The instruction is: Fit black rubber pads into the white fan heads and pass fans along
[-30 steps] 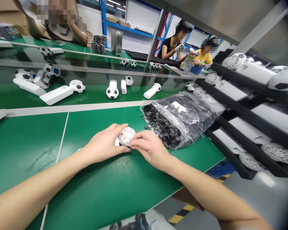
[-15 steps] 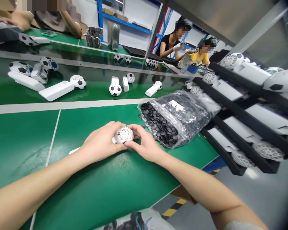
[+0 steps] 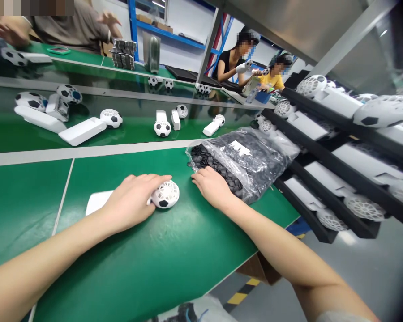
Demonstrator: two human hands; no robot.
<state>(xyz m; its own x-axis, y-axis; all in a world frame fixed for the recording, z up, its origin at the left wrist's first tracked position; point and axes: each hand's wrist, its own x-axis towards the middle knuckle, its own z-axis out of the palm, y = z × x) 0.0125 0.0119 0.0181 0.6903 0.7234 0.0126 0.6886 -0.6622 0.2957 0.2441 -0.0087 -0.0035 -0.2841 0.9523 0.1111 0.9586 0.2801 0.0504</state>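
A white handheld fan [image 3: 166, 195] with a football-patterned mesh head lies on the green bench. My left hand [image 3: 132, 199] is wrapped over its neck, and the white handle shows beyond the wrist. A black patch is visible on the front of the head, while much of the body is hidden under my palm. At the mouth of a clear plastic bag [image 3: 255, 152] is my right hand [image 3: 212, 185], its fingers bent and together beside loose black pieces [image 3: 233, 181]. Whatever its fingertips touch is hidden.
Several similar fans [image 3: 111, 118] lie on the dark green strip beyond the pale bench divider [image 3: 130, 147]. Black racks [image 3: 322, 174] loaded with white fans stand at right. Co-workers [image 3: 231, 62] sit across the line, one handling a fan. Metallic parts [image 3: 123, 53] are stacked at the back.
My right hand has let go of the fan head and moved right to the bag's mouth. My left hand keeps the fan, now slightly further left, with its head more exposed.
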